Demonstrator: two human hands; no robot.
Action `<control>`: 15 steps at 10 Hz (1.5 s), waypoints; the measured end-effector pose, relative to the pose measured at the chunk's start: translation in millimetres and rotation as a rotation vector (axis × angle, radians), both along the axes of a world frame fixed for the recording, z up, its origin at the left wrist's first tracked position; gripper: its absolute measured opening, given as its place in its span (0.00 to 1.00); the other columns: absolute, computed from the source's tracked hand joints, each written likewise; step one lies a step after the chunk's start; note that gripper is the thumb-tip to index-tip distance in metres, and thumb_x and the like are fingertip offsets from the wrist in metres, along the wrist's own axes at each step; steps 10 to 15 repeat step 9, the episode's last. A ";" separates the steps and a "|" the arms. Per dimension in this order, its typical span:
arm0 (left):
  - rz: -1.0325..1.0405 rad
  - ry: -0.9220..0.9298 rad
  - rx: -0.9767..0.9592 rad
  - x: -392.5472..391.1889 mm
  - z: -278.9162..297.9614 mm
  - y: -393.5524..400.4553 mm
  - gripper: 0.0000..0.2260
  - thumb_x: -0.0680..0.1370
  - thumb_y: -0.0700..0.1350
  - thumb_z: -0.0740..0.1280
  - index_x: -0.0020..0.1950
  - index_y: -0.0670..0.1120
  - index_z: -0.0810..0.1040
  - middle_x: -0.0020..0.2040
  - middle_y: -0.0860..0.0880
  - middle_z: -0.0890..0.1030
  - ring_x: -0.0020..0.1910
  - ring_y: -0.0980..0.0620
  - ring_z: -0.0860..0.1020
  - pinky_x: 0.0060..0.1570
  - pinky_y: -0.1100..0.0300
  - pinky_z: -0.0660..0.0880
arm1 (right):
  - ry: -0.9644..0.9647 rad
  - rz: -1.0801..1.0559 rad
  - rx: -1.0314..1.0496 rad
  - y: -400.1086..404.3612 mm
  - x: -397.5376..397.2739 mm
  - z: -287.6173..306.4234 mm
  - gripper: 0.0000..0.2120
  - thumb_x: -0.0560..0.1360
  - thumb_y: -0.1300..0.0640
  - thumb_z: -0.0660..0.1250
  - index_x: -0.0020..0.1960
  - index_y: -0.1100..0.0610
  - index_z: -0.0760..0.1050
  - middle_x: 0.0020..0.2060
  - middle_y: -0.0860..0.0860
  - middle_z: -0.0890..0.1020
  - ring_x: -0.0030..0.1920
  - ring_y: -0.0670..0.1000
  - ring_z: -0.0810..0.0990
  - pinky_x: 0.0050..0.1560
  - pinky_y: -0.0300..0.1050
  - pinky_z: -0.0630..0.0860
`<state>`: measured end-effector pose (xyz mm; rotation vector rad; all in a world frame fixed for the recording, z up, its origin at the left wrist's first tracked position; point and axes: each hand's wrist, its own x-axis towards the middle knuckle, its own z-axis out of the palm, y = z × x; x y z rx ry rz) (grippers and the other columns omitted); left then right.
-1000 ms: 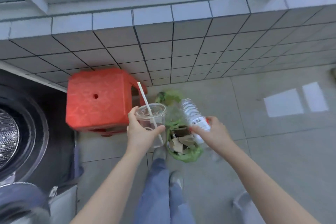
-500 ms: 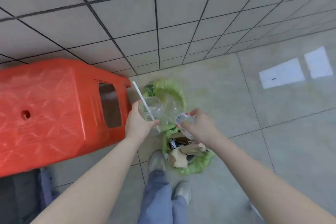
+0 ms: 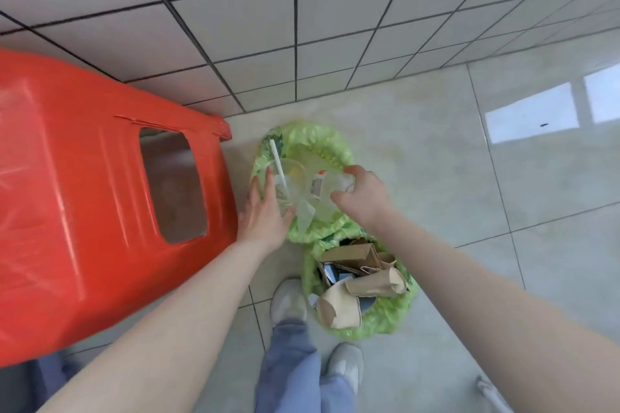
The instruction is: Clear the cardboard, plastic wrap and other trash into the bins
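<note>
Both hands are over the far green-lined bin (image 3: pixel 303 139), which stands against the tiled wall. My left hand (image 3: pixel 265 213) holds a clear plastic cup (image 3: pixel 290 183) with a white straw (image 3: pixel 278 163) between thumb and fingers, just inside the bin's mouth. My right hand (image 3: pixel 364 194) grips the base of a clear plastic bottle (image 3: pixel 320 186), whose red-capped end points down into the same bin. A second green-lined bin (image 3: pixel 389 312) nearer my feet is full of brown cardboard and paper cups (image 3: pixel 365 282).
A large red plastic stool (image 3: pixel 100 211) lies on its side at the left, close to the far bin. My shoes (image 3: pixel 288 303) stand just left of the near bin. Grey tiled floor (image 3: pixel 503 194) stretches to the right.
Both hands have dropped lower toward the far bin. The cup and bottle now sit within its mouth, and the view has tilted down and come closer.
</note>
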<state>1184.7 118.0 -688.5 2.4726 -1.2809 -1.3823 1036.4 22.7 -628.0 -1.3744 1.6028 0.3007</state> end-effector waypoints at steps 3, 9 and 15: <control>-0.386 -0.202 0.008 9.0 -13.8 18.0 0.35 0.80 0.56 0.57 0.78 0.45 0.41 0.78 0.49 0.38 0.78 0.46 0.41 0.74 0.45 0.49 | 0.004 0.292 -0.227 3.5 8.7 -27.4 0.22 0.78 0.60 0.61 0.71 0.59 0.62 0.67 0.59 0.67 0.59 0.60 0.75 0.52 0.43 0.68; -0.375 -0.160 0.111 26.9 -5.0 20.1 0.24 0.79 0.47 0.59 0.75 0.48 0.61 0.76 0.48 0.60 0.77 0.43 0.48 0.72 0.45 0.53 | 0.147 0.556 -0.273 12.2 2.3 -32.9 0.23 0.79 0.54 0.58 0.71 0.61 0.61 0.66 0.58 0.69 0.66 0.58 0.68 0.62 0.50 0.69; -0.375 -0.160 0.111 26.9 -5.0 20.1 0.24 0.79 0.47 0.59 0.75 0.48 0.61 0.76 0.48 0.60 0.77 0.43 0.48 0.72 0.45 0.53 | 0.147 0.556 -0.273 12.2 2.3 -32.9 0.23 0.79 0.54 0.58 0.71 0.61 0.61 0.66 0.58 0.69 0.66 0.58 0.68 0.62 0.50 0.69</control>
